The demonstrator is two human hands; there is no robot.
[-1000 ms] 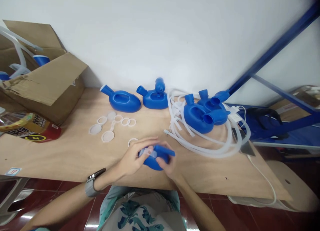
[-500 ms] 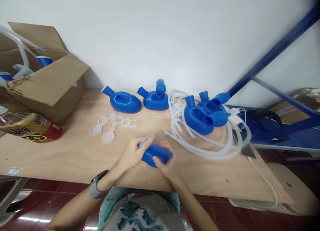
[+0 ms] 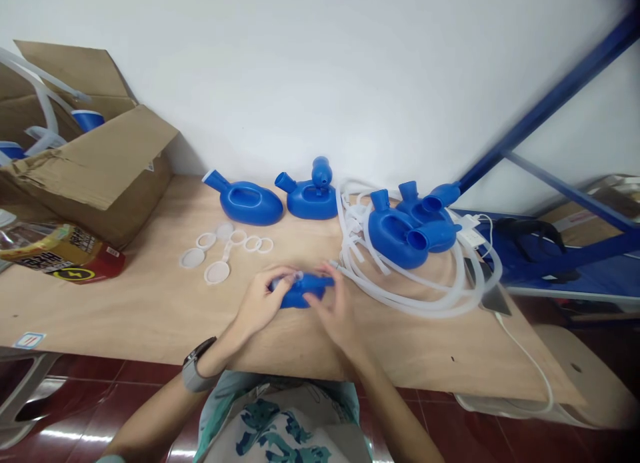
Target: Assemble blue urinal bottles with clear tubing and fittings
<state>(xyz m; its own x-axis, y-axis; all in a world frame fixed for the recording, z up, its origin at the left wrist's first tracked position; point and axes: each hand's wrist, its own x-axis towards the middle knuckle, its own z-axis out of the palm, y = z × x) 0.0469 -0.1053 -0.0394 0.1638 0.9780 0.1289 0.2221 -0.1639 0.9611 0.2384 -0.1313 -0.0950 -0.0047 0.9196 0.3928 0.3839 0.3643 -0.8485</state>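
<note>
A blue plastic piece (image 3: 300, 295), its shape partly hidden by fingers, is held low over the table in front of me. My left hand (image 3: 265, 299) wraps its left end, and a small translucent bit shows by the thumb. On the other end, my right hand (image 3: 335, 306) grips with thumb and fingers. Just beyond my left hand lie several white rings (image 3: 266, 245) and round lids, among them a strap cap (image 3: 217, 272). Blue urinal bottles, one (image 3: 251, 204) with a white-rimmed neck and another (image 3: 313, 203) with a blue part on top, stand farther back.
At right, several blue bottles (image 3: 397, 239) sit among coiled translucent tubes (image 3: 430, 309), near a white charger (image 3: 471, 236) and its cable. An open cardboard box (image 3: 100, 169) and a drink bottle (image 3: 95, 256) occupy the left side. A blue metal frame (image 3: 550, 93) rises at right.
Both hands and the blue piece have moved slightly away from me, toward the back of the table. The blue piece now lies more level. The bottles, rings and tubes remain in place.
</note>
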